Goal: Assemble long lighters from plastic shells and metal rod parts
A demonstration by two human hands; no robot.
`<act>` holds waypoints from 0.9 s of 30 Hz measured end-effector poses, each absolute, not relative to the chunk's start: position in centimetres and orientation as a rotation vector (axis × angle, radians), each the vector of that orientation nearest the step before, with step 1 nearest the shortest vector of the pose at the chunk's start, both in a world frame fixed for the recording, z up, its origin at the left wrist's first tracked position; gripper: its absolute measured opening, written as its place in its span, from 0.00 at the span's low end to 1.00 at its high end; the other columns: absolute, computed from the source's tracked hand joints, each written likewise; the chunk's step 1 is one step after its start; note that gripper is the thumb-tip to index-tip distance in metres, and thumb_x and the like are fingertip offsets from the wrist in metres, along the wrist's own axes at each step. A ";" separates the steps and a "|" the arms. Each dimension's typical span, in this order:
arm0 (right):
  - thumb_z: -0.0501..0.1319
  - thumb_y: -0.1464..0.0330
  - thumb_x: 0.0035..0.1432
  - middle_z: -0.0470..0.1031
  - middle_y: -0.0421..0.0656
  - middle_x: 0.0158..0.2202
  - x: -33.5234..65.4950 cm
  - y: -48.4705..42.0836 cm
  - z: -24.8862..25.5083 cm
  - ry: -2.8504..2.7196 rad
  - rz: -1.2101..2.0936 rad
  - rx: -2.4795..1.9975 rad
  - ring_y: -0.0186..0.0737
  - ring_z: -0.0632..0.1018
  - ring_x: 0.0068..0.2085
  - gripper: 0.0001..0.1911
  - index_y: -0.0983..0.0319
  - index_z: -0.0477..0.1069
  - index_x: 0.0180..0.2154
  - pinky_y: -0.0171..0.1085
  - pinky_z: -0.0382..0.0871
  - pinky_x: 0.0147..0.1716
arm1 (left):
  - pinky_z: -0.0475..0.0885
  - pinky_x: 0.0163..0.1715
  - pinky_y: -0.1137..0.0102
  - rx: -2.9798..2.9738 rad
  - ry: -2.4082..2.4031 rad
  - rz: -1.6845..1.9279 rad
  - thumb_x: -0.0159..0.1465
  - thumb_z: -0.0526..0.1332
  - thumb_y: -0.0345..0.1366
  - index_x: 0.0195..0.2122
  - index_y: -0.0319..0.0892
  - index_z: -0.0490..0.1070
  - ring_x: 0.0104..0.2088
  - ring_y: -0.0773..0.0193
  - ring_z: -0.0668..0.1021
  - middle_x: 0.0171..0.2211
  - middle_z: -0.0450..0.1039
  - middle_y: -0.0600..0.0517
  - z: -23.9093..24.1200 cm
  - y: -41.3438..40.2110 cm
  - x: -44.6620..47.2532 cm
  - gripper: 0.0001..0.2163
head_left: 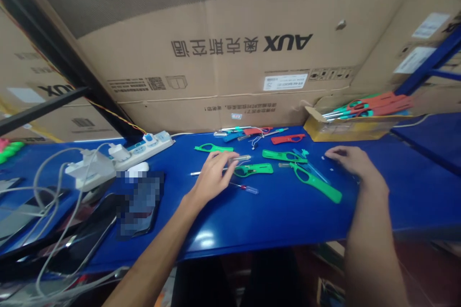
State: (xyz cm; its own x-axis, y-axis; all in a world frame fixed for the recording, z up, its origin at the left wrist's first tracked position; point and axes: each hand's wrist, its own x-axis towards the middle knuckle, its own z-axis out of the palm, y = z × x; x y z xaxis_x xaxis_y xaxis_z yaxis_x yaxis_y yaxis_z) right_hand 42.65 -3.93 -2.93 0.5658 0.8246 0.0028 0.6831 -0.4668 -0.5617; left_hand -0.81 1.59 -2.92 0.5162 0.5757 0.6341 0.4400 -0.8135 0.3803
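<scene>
My left hand (pixel 213 176) rests on the blue table (pixel 273 216) with fingers curled round a thin metal rod (pixel 237 158), just left of a green plastic handle piece (pixel 254 169). A small screwdriver with a clear handle (pixel 247 187) lies by its fingertips. My right hand (pixel 351 159) lies flat on the table, fingers stretched toward tiny white bits, right of a long green handle part (pixel 315 182). More green (pixel 284 155), red (pixel 287 139) and blue parts are scattered behind.
A yellow cardboard tray (pixel 351 127) holds red and teal handle parts at the back right. A white power strip (pixel 142 149) with chargers and cables, and phones (pixel 139 206), crowd the left. Large cardboard boxes (pixel 230 43) stand behind the table.
</scene>
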 end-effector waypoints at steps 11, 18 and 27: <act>0.72 0.50 0.41 0.79 0.46 0.24 40.3 -2.9 -2.7 -1.340 0.398 -1.930 0.49 0.78 0.29 0.20 0.59 0.75 0.21 0.47 0.72 0.35 | 0.72 0.44 0.62 1.984 0.972 1.388 0.72 0.56 0.42 0.45 0.45 0.65 0.38 0.60 0.79 0.39 0.79 0.50 -2.8 3.6 -0.4 0.08; 0.65 0.50 0.56 0.81 0.45 0.37 28.8 1.6 0.7 -1.506 0.400 -1.366 0.43 0.80 0.41 0.19 0.60 0.74 0.35 0.42 0.73 0.46 | 0.68 0.26 0.69 1.594 0.708 1.180 0.66 0.63 0.51 0.41 0.43 0.64 0.22 0.69 0.71 0.33 0.75 0.52 -3.4 7.1 1.9 0.17; 0.68 0.51 0.55 0.79 0.46 0.35 23.0 2.0 -2.3 -1.367 0.970 -1.074 0.36 0.72 0.29 0.22 0.61 0.77 0.41 0.34 0.61 0.21 | 0.67 0.36 0.70 1.653 0.808 1.077 0.70 0.57 0.50 0.51 0.42 0.77 0.37 0.62 0.74 0.39 0.76 0.50 -3.4 4.6 1.2 0.19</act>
State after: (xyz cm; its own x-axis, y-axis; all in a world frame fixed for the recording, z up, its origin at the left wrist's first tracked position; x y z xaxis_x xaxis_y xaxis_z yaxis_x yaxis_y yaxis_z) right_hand 22.99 2.03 -2.34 0.0022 0.9664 0.2569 0.0763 0.2560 -0.9637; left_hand 1.16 4.63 -3.43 0.3889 0.8778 0.2797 0.0223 -0.3125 0.9497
